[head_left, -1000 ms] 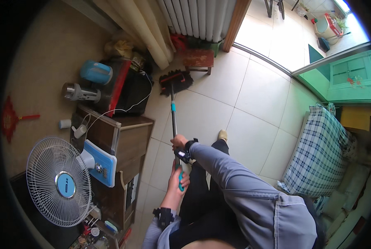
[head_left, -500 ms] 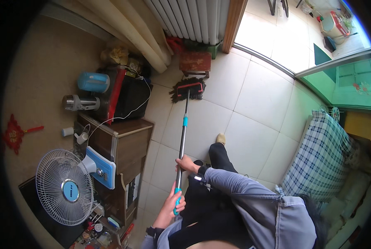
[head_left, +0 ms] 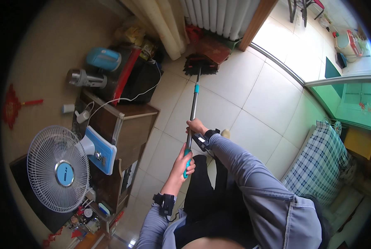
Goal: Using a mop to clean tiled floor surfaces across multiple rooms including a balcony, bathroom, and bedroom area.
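A mop (head_left: 195, 97) with a metal pole and turquoise fittings slants away from me across the tiles. My left hand (head_left: 180, 164) wraps round its turquoise end grip. Higher up the pole, my right hand (head_left: 197, 126) is closed round the bare metal. At the far end, the dark shaggy mop head (head_left: 201, 65) lies on the floor, partly beneath the edge of a small reddish-brown wooden stool (head_left: 212, 49). The stool looks tilted or turned, close to the radiator. Both wrists carry black strapped devices.
On the left are a brown cabinet (head_left: 131, 124), a white-and-blue fan (head_left: 65, 172), a blue kettle-like container (head_left: 104, 59) and a steel flask (head_left: 85, 78). A white radiator (head_left: 218, 16) and beige curtain (head_left: 162, 25) stand behind. A checked cloth (head_left: 314, 157) covers furniture at right.
Both hands have pushed the mop forward, away from me. Its head has gone farther under the stool's edge, and the stool has shifted or tipped. The whole view has also moved.
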